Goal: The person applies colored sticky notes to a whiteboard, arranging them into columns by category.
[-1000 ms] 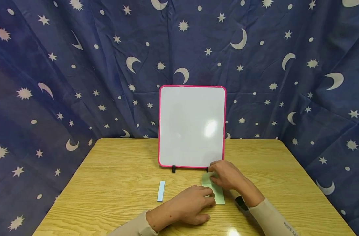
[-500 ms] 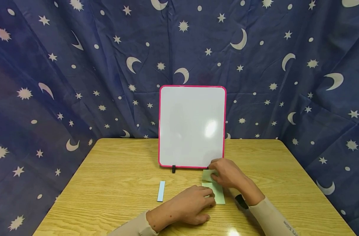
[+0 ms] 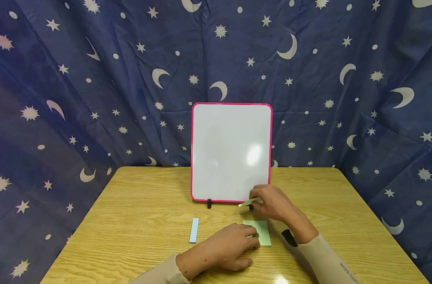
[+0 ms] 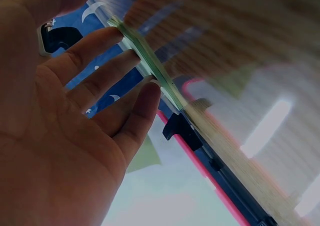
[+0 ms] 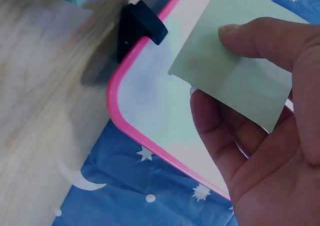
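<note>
My left hand (image 3: pixel 231 244) rests its fingertips on a pad of pale green sticky notes (image 3: pixel 263 232) lying on the table. In the left wrist view those fingers touch the side of the pad (image 4: pixel 150 60), whose stacked sheets show edge-on. Just beyond the pad, my right hand (image 3: pixel 274 203) holds up a single green sticky note (image 5: pixel 200 60), pinched between thumb and fingers. From the head this note is seen nearly edge-on, off the pad and before the lower right corner of a whiteboard (image 3: pixel 230 154) with a pink frame.
The whiteboard stands upright at the back on black feet (image 3: pixel 209 204). A narrow light blue strip (image 3: pixel 194 230) lies on the wooden table (image 3: pixel 148 205), left of the pad. Behind everything hangs a dark blue curtain (image 3: pixel 130 98) with stars and moons.
My right hand has peeled the top sticky note from the pad and lifted it up toward the whiteboard. The left hand has kept its place on the pad.
</note>
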`<state>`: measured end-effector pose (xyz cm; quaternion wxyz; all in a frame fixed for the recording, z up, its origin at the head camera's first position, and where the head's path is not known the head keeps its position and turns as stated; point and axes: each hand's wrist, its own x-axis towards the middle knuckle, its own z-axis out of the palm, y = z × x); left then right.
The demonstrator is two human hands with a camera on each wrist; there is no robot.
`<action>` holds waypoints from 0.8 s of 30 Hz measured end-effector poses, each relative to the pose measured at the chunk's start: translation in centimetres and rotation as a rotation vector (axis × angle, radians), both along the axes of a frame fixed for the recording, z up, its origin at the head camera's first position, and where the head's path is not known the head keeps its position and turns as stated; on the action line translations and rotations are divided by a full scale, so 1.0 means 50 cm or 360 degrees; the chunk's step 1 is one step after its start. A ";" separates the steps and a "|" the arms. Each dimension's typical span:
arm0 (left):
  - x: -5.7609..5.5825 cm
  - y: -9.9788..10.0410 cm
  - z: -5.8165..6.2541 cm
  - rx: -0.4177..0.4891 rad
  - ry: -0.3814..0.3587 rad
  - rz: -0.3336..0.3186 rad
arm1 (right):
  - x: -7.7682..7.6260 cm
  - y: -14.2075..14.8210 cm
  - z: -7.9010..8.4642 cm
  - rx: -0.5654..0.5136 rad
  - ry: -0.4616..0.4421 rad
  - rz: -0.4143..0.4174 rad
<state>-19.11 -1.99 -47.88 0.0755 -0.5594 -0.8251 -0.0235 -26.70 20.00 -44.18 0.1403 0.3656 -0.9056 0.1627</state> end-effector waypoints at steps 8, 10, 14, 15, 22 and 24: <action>0.001 0.001 0.001 0.0017 0.0026 -0.0006 | -0.003 0.000 0.011 -0.0060 0.0040 0.0000; 0.002 0.000 0.001 0.0025 0.0031 -0.0009 | -0.003 0.000 0.014 -0.0069 0.0045 -0.0002; 0.001 0.001 0.001 0.0025 0.0024 -0.0010 | -0.002 -0.001 0.019 -0.0105 0.0078 0.0005; 0.001 0.001 0.000 0.0022 0.0020 -0.0010 | -0.002 -0.001 0.020 -0.0118 0.0091 0.0009; 0.000 0.000 -0.002 0.0027 -0.0008 -0.0002 | -0.006 0.002 0.024 -0.0203 0.0193 0.0019; 0.000 0.000 -0.003 0.0028 -0.0016 -0.0001 | -0.009 0.002 0.025 -0.0218 0.0222 0.0020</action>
